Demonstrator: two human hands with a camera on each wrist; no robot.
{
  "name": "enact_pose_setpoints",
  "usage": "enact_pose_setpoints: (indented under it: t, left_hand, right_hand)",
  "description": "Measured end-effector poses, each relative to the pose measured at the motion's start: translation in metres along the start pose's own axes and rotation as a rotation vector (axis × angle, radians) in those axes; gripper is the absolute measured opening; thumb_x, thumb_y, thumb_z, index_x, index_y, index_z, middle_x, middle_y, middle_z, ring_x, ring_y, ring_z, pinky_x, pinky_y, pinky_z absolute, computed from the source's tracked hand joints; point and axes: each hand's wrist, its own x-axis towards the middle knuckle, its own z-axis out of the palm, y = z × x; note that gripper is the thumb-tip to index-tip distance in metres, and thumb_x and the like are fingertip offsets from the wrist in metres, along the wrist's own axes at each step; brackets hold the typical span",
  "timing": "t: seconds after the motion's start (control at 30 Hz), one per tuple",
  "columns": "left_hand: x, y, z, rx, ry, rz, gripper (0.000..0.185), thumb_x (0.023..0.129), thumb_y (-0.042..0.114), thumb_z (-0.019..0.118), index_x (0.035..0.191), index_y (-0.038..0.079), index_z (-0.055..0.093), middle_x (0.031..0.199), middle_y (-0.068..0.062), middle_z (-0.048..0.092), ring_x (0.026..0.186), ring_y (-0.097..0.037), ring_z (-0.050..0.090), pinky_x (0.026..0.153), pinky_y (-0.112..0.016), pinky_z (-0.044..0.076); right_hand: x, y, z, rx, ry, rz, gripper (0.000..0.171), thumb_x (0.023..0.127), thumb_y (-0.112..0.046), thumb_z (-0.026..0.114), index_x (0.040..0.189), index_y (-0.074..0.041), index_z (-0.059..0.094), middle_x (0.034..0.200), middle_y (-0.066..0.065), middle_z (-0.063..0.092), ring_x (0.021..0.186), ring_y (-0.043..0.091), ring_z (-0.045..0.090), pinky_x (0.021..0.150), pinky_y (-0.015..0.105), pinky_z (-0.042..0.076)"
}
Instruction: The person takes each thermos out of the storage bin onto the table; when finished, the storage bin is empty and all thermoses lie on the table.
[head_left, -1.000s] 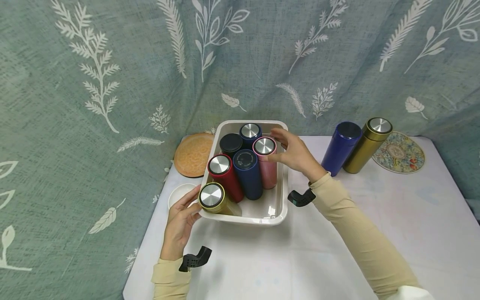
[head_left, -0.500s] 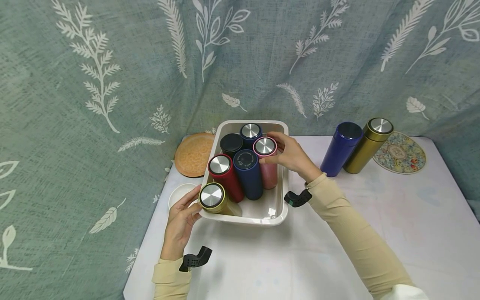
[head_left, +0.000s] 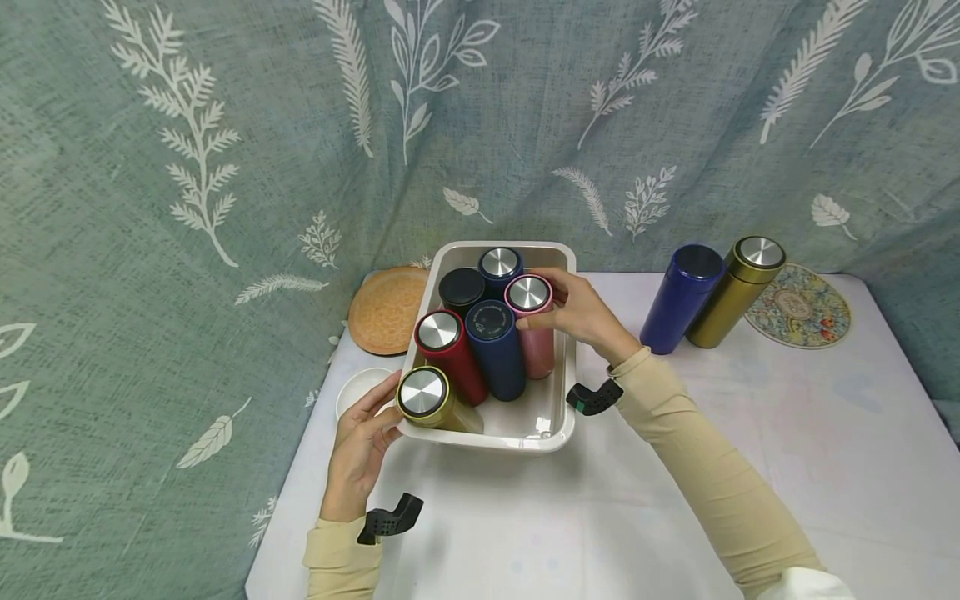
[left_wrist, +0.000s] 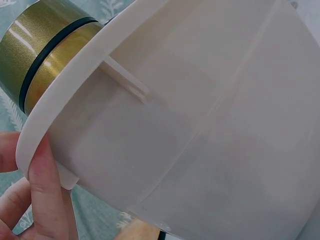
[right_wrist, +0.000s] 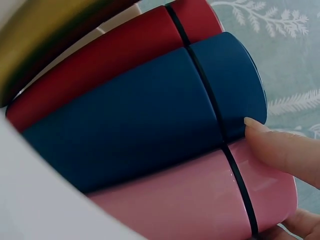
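Note:
A white plastic bin (head_left: 517, 440) holds several vacuum flasks standing upright or slightly tilted. My right hand (head_left: 588, 317) grips the pink flask (head_left: 537, 350) near its steel-topped lid, thumb on the near side and fingers behind. In the right wrist view the thumb (right_wrist: 285, 150) lies on the pink lid, its tip against the neighbouring dark blue flask (right_wrist: 130, 125). My left hand (head_left: 362, 446) pinches the bin's front-left corner rim, beside the gold flask (head_left: 457, 415). A red flask (head_left: 463, 367), a black-lidded flask (head_left: 462, 286) and another blue flask (head_left: 501, 263) fill the rest of the group.
Right of the bin stand a glossy blue flask (head_left: 675, 308) and a taller gold flask (head_left: 723, 304), with a patterned round mat (head_left: 813, 308) behind. To the left lie a round wooden board (head_left: 382, 312) and a white dish (head_left: 356, 385). A patterned curtain (head_left: 525, 125) hangs behind the table.
My right hand has moved slightly left and closed its fingers around the pink flask's top. The left hand, bin and other flasks stay in place.

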Motion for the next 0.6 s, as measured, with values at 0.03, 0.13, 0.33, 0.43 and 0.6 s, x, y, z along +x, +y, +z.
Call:
enact_pose_setpoints:
  t: [0.03,0.13,0.33,0.43,0.6]
  left_hand:
    - [0.0001,0.0,0.0,0.0,0.0,-0.001,0.058,0.09,-0.01,0.058,0.146,-0.005,0.046,0.114,0.007,0.07,0.083,-0.004,0.069,0.07,-0.021,0.057]
    - [0.0004,0.0,0.0,-0.001,0.002,-0.003,0.058,0.089,-0.01,0.058,0.146,-0.004,0.047,0.114,0.006,0.069,0.084,-0.004,0.069,0.07,-0.022,0.057]
    - [-0.0003,0.0001,-0.0001,0.008,0.008,-0.01,0.057,0.09,-0.01,0.058,0.146,-0.004,0.048,0.115,0.007,0.07,0.085,-0.004,0.069,0.072,-0.022,0.057]
    - [-0.0004,0.0,-0.0002,0.006,0.007,-0.011,0.058,0.09,-0.01,0.058,0.146,-0.004,0.047,0.115,0.008,0.07,0.086,-0.004,0.069,0.072,-0.022,0.057]
    - [0.0006,-0.0004,-0.0002,0.001,0.004,-0.013,0.058,0.09,-0.009,0.058,0.146,-0.003,0.047,0.117,0.008,0.07,0.086,-0.004,0.069,0.072,-0.022,0.057]
  right_hand:
    - [0.0,0.0002,0.0001,0.004,-0.002,0.001,0.078,0.071,-0.002,0.088,0.141,-0.005,0.055,0.138,0.016,0.061,0.13,0.03,0.059,0.115,0.042,0.043]
    - [-0.0001,0.001,0.0002,0.017,0.001,0.007,0.077,0.071,-0.001,0.088,0.14,-0.005,0.055,0.137,0.016,0.062,0.129,0.03,0.059,0.115,0.042,0.043]
    - [0.0002,0.0035,0.0009,0.034,0.016,0.023,0.076,0.069,0.001,0.088,0.138,-0.003,0.055,0.136,0.016,0.061,0.13,0.029,0.059,0.115,0.04,0.043]
    - [0.0008,0.0047,0.0014,0.052,0.029,0.031,0.075,0.069,0.002,0.088,0.136,-0.003,0.053,0.134,0.017,0.063,0.128,0.03,0.06,0.115,0.04,0.043]
    - [0.0003,0.0053,0.0012,0.067,0.032,0.026,0.078,0.069,0.002,0.087,0.138,-0.004,0.051,0.136,0.016,0.062,0.13,0.029,0.059,0.116,0.039,0.041]
